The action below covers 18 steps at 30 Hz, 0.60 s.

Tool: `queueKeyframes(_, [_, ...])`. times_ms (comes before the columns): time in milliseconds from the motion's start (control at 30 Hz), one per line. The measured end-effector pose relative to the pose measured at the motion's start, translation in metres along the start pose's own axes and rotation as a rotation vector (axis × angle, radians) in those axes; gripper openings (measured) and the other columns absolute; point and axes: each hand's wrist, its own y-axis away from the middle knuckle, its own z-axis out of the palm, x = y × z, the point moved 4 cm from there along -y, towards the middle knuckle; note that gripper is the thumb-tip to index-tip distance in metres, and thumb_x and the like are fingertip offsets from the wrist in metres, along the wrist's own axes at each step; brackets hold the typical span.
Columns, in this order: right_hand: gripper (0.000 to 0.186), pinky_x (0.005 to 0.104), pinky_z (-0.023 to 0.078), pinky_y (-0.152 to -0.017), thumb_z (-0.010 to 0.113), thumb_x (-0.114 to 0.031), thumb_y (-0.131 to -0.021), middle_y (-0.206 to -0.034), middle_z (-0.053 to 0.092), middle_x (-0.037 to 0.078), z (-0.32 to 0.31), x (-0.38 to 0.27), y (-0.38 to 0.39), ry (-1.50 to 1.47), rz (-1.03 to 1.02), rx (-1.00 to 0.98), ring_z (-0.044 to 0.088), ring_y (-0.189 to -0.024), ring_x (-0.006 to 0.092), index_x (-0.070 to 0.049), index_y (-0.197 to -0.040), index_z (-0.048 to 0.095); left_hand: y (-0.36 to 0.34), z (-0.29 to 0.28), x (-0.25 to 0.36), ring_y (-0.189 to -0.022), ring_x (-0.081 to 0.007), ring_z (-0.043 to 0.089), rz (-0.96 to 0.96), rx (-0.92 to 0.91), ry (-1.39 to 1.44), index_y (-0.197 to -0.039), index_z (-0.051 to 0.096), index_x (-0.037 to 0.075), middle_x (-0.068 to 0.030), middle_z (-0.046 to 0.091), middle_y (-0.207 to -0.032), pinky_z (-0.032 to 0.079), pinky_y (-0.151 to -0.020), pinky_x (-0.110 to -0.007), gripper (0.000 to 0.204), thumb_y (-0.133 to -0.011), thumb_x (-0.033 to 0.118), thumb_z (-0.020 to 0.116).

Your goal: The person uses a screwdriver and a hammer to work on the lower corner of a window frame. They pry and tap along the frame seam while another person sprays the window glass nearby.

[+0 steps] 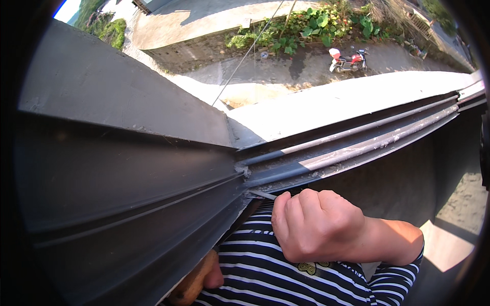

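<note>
My right hand (pixel 316 224) is closed in a fist round a thin, flat grey metal tool (pixel 263 195). Only the front end of this tool shows; its handle is hidden in the fist. The tip touches the inner corner where the dark window frame (pixel 127 194) meets the ribbed sill track (pixel 352 145). Crumbly grey debris (pixel 244 171) sits in that corner, and grit is scattered along the track. Low on the left, my left hand (pixel 213 278) shows only in part beside the frame's edge, its fingers mostly hidden.
A grey wall (pixel 122 92) rises on the left, and a sunlit outer ledge (pixel 347 102) runs beyond the track. A thin cable (pixel 250 51) slants past outside. Far below, a red motorcycle (pixel 349 62) stands on a paved yard near green plants (pixel 311 25).
</note>
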Motion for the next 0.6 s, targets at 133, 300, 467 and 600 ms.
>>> queueKeyframes(133, [0.017,0.0255,0.03,-0.036,0.061,-0.007,-0.063,-0.053,0.039,0.001,0.004,0.008,0.013,-0.305,0.325,0.202,0.042,-0.043,0.0117,0.0,-0.078,0.066,-0.009,0.007,0.002,-0.098,-0.0226,0.06,0.012,-0.065,-0.037,-0.11,0.05,0.0,-0.0178,0.064,-0.104,0.046,-0.092,-0.032,0.044,-0.097,0.042,0.044])
queueKeyframes(300, [0.006,0.0239,0.028,-0.037,0.057,-0.009,-0.062,-0.053,0.037,-0.001,0.006,0.005,0.016,-0.219,0.356,0.13,0.041,-0.046,0.0106,-0.005,-0.067,0.058,-0.009,-0.007,0.001,-0.095,-0.0244,0.06,0.013,-0.194,-0.099,-0.105,0.053,0.0,-0.0178,0.064,-0.1,0.046,-0.092,-0.037,0.044,-0.097,0.043,0.043])
queueKeyframes(467, [0.01,0.0244,0.029,-0.037,0.059,-0.009,-0.064,-0.054,0.038,0.0,-0.005,0.007,0.012,-0.212,0.346,0.106,0.043,-0.046,0.011,-0.004,-0.072,0.061,-0.005,-0.005,0.0,-0.097,-0.0257,0.059,-0.006,-0.133,-0.051,-0.103,0.053,0.001,-0.018,0.063,-0.1,0.045,-0.095,-0.039,0.045,-0.097,0.045,0.044])
queueKeyframes(600, [0.018,0.0253,0.029,-0.036,0.063,-0.008,-0.064,-0.054,0.038,0.0,-0.001,0.006,0.005,-0.252,0.34,0.086,0.043,-0.044,0.0113,-0.001,-0.08,0.066,0.003,-0.005,-0.002,-0.099,-0.0248,0.058,0.036,-0.07,-0.059,-0.105,0.051,0.001,-0.0179,0.063,-0.102,0.044,-0.095,-0.037,0.045,-0.097,0.045,0.045])
